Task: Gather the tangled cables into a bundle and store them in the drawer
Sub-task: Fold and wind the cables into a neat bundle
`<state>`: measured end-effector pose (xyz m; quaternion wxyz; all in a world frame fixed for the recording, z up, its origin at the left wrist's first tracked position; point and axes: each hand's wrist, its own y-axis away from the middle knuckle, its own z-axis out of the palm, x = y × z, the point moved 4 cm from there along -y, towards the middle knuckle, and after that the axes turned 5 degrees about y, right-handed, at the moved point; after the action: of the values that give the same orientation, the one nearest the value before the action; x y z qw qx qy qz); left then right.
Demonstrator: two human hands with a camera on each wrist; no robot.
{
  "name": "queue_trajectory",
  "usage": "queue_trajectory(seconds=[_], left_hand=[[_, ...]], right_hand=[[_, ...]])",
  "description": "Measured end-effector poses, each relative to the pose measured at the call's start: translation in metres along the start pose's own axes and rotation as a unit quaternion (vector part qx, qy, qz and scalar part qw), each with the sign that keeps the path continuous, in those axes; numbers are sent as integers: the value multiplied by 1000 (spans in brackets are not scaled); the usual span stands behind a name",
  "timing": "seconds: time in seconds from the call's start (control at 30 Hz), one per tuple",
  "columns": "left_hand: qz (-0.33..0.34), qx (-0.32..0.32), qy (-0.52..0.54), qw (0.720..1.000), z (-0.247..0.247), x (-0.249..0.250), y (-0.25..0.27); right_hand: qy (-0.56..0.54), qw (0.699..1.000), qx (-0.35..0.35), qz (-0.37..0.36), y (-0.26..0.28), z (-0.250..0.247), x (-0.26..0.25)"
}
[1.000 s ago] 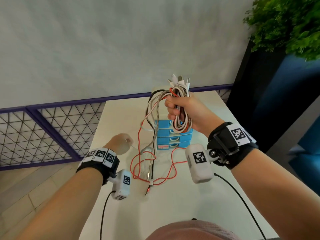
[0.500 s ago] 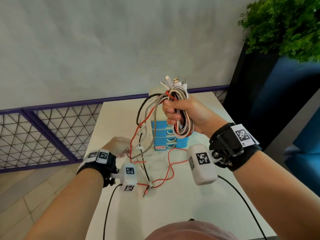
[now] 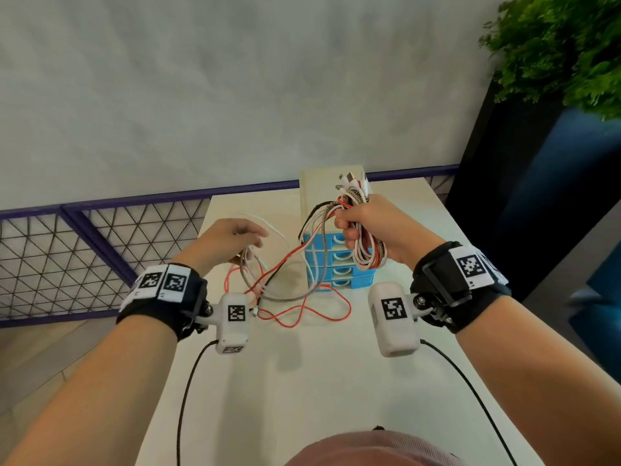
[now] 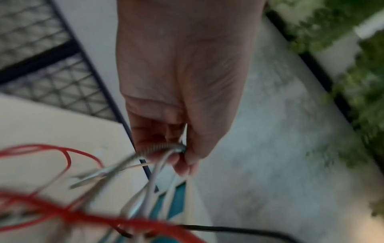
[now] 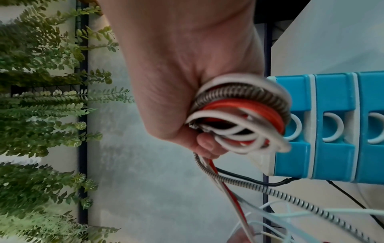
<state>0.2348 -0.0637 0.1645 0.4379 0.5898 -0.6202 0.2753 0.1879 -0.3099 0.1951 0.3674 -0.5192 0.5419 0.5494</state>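
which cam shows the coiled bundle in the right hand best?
Right wrist: the coiled bundle fills the frame, with individual loops distinct in the right hand grip. Head view shows it whole but small. Left wrist shows only loose strands.

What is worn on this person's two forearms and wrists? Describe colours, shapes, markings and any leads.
Both forearms are bare, with no sleeves. Each wrist carries a black strap with white square-patterned marker tags, left and right. A white rounded camera pod with a black marker hangs below each, left and right, each trailing a thin black lead.
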Motion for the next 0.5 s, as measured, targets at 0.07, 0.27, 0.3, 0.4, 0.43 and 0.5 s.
queue_trajectory(seconds=[0.07, 0.27, 0.3, 0.4, 0.43, 0.5], left_hand=[[-26, 6, 49, 998, -2, 4, 3], [-51, -91, 7, 995, 2, -1, 7], [-23, -41, 2, 999, -3, -2, 3], [29, 24, -56, 998, -10, -8, -1], [18, -15, -118, 993, -9, -12, 0], [-30, -102, -261, 959, -4, -19, 5]], right_hand=[[-18, 1000, -2, 8, 0, -1, 0], [-31, 999, -1, 13, -1, 5, -1], [-25, 1000, 0, 13, -2, 5, 0], [-3, 1000, 0, 14, -3, 5, 2], [-3, 1000, 0, 17, -3, 5, 3], [-4, 1000, 1, 18, -2, 7, 5]])
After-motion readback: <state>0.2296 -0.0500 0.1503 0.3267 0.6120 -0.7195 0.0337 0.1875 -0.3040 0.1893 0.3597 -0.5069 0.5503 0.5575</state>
